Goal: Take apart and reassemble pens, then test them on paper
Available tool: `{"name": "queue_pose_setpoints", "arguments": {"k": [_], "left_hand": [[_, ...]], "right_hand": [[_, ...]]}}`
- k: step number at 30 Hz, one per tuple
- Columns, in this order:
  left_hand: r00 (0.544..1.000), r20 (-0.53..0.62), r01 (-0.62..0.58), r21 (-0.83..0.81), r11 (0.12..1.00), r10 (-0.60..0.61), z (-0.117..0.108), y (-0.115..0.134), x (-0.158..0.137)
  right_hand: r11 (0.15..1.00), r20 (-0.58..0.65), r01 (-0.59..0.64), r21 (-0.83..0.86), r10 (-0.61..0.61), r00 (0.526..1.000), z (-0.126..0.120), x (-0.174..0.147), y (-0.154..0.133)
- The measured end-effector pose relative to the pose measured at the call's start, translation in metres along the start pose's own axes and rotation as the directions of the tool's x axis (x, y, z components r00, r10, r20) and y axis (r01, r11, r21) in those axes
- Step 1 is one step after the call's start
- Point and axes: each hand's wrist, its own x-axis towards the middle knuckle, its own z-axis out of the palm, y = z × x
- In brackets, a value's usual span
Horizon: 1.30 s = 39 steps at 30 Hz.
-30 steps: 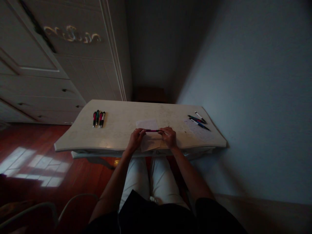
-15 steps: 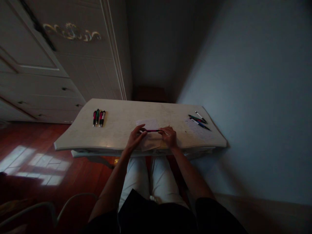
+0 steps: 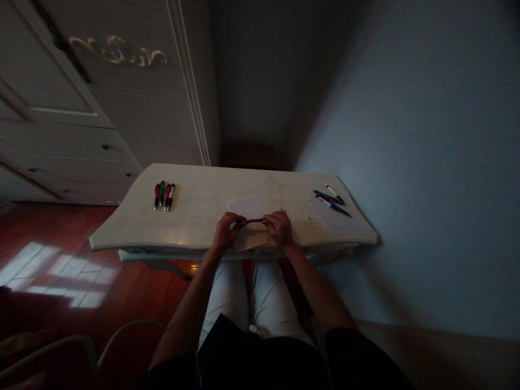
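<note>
A pink-and-black pen (image 3: 254,220) lies level between my two hands, above the near middle of the table. My left hand (image 3: 226,229) is closed on its left end, thumb and fingertips pinching it. At the other end, my right hand (image 3: 279,227) grips it with bent fingers. Beneath the hands is a sheet of paper (image 3: 247,206), partly covered by them, with a tan-looking piece of paper (image 3: 249,242) nearer the table's front edge.
Several pens (image 3: 164,196) stand side by side at the table's left. On the right, several more pens (image 3: 332,200) lie loosely across a written sheet (image 3: 335,219). The white table (image 3: 199,189) has a wall (image 3: 426,189) to its right and a cabinet (image 3: 154,119) behind left.
My left fingers, more spread before, have closed in around the pen's left end. The pen has dropped slightly toward me, and my right fingers have shifted a little on it.
</note>
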Motion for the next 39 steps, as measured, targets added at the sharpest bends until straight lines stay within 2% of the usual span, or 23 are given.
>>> {"name": "queue_pose_setpoints", "arguments": {"k": [6, 13, 17, 20, 22, 25, 29, 34, 37, 39], "left_hand": [[0.99, -0.055, -0.123, 0.081, 0.989, 0.128, 0.005, 0.003, -0.002], [0.977, -0.172, -0.112, 0.082, 0.99, 0.125, 0.004, 0.003, -0.001], [0.982, -0.174, -0.06, 0.055, 0.997, 0.069, 0.002, 0.001, -0.001], [0.984, -0.179, 0.0, 0.042, 0.999, 0.007, 0.001, -0.001, -0.002], [0.982, -0.184, 0.034, 0.032, 0.999, -0.028, 0.001, -0.002, -0.002], [0.98, -0.185, 0.074, 0.031, 0.997, -0.067, 0.002, -0.003, -0.002], [0.978, -0.185, 0.101, 0.041, 0.994, -0.092, 0.001, -0.002, -0.002], [0.978, -0.186, 0.108, 0.047, 0.993, -0.097, 0.0, -0.002, -0.002], [0.976, -0.183, 0.131, 0.05, 0.99, -0.12, 0.0, -0.003, -0.002], [0.975, -0.178, 0.142, 0.054, 0.988, -0.13, 0.0, -0.004, -0.003]], "right_hand": [[0.999, 0.077, -0.04, -0.029, 0.042, 0.996, 0.002, -0.001, 0.002], [1.0, 0.084, 0.02, 0.018, -0.022, 0.996, 0.002, 0.003, -0.002], [0.998, -0.046, 0.032, 0.054, -0.03, 0.998, -0.002, 0.003, 0.0], [0.994, -0.189, -0.094, 0.049, 0.102, 0.977, -0.01, 0.003, 0.012], [0.981, -0.218, -0.186, -0.053, 0.17, 0.961, -0.016, 0.003, 0.025], [0.922, -0.12, -0.29, -0.256, 0.268, 0.956, -0.024, 0.004, 0.044], [0.904, 0.039, -0.275, -0.327, 0.303, 0.952, -0.032, 0.006, 0.057], [0.934, 0.034, -0.271, -0.232, 0.286, 0.958, -0.041, 0.006, 0.05], [0.938, -0.008, -0.346, -0.022, 0.346, 0.938, -0.039, 0.0, 0.034], [0.892, -0.001, -0.422, 0.164, 0.428, 0.904, -0.034, -0.006, 0.022]]}}
